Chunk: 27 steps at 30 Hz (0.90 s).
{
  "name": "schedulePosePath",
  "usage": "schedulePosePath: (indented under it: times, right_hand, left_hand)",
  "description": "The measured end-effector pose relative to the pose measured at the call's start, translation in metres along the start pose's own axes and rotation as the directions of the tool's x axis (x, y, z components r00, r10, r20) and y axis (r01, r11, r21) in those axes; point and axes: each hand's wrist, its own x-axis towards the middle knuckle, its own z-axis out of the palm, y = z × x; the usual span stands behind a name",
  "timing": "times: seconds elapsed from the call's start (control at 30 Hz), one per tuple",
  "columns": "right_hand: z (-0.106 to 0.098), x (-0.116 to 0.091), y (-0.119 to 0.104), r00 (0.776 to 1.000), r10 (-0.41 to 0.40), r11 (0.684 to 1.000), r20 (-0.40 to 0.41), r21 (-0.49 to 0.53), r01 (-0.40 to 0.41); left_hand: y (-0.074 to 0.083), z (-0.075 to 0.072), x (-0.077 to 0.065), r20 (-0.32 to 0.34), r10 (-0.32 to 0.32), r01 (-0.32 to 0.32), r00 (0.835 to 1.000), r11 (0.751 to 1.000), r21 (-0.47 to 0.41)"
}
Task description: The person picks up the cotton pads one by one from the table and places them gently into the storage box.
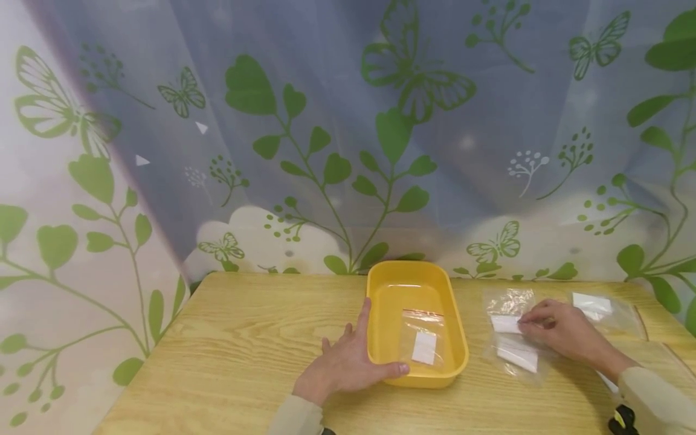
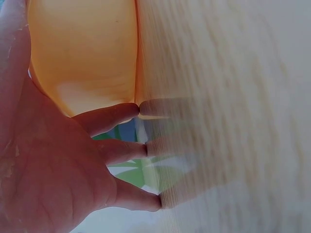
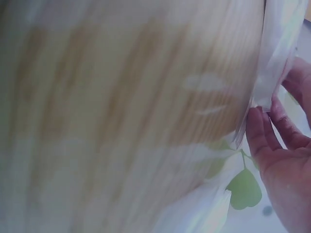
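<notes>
Left hand, fingers spread, touches the near-left rim of a yellow box; to its right — across a strip of wooden desk — the right hand pinches a plastic bag. Desk stretches left to its edge; leafy curtain behind.

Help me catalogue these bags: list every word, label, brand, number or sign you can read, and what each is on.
No text can be read.
White papers in the plastic bags: any print is too small or blurred to read.
Yellow tray: no lettering visible.
Curtain: butterflies and plants, no words visible.
</notes>
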Motion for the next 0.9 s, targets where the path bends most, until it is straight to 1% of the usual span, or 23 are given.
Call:
schedulePosePath:
  times: [0.17, 0.27, 0.47, 0.73, 0.9]
  right_hand:
    - [-0.001, 0.001, -0.004, 0.999, 0.001, 1.0, -0.044, 0.023, 0.0]
    - [-0.003, 0.0, -0.008, 0.997, 0.005, 0.998, -0.08, 0.06, 0.0]
    - [-0.005, -0.004, -0.016, 0.989, -0.006, 0.992, -0.15, 0.121, 0.025]
    - [-0.007, -0.007, -0.027, 0.987, 0.01, 0.985, -0.162, 0.173, 0.018]
    - [-0.01, -0.007, -0.034, 0.982, -0.008, 0.981, -0.19, 0.189, 0.045]
  left_hand:
    - [0.001, 0.0, -0.001, -0.003, 0.001, -0.001, 1.0, 1.0, 0.002]
    - [0.001, 0.0, -0.001, -0.006, 0.002, -0.002, 1.0, 1.0, 0.001]
    - [0.0, 0.0, -0.001, -0.006, 0.008, -0.008, 1.0, 1.0, 0.003]
    - [0.0, -0.001, -0.001, -0.003, 0.009, -0.008, 1.0, 1.0, 0.009]
    - [0.0, -0.001, -0.002, -0.004, 0.004, -0.004, 1.0, 1.0, 0.012]
